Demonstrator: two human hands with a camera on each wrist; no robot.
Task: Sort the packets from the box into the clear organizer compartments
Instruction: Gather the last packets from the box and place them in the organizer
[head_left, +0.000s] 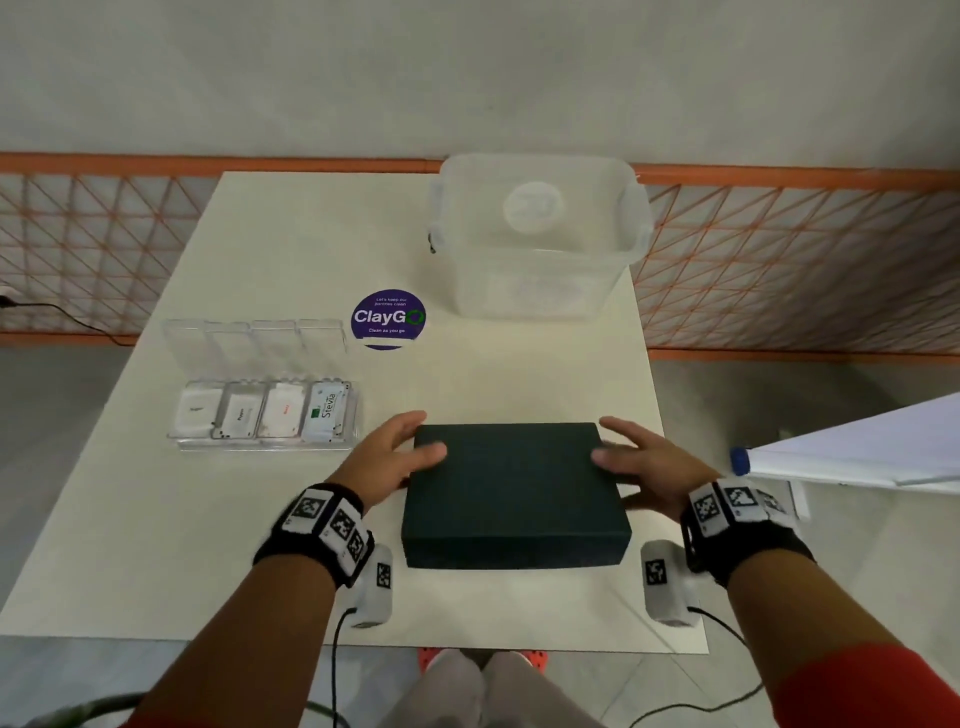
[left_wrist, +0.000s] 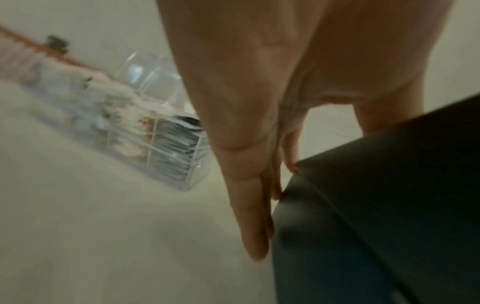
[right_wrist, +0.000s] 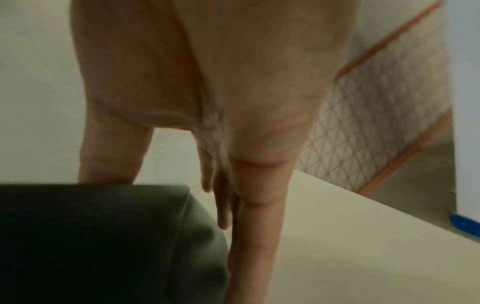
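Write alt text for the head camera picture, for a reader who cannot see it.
Two hands, left hand and right hand, rest against the sides of a closed dark box on a white table, thumbs on its lid. Left of it sits an open clear organizer with packets in all four compartments; an empty clear bin stands behind.

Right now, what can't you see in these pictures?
- Inside the dark box: head view, its lid covers everything.
- Words on three white packets in the clear organizer: head view, too small.
- Left hand and right hand: whether they touch the box sides, wrist views blurred.
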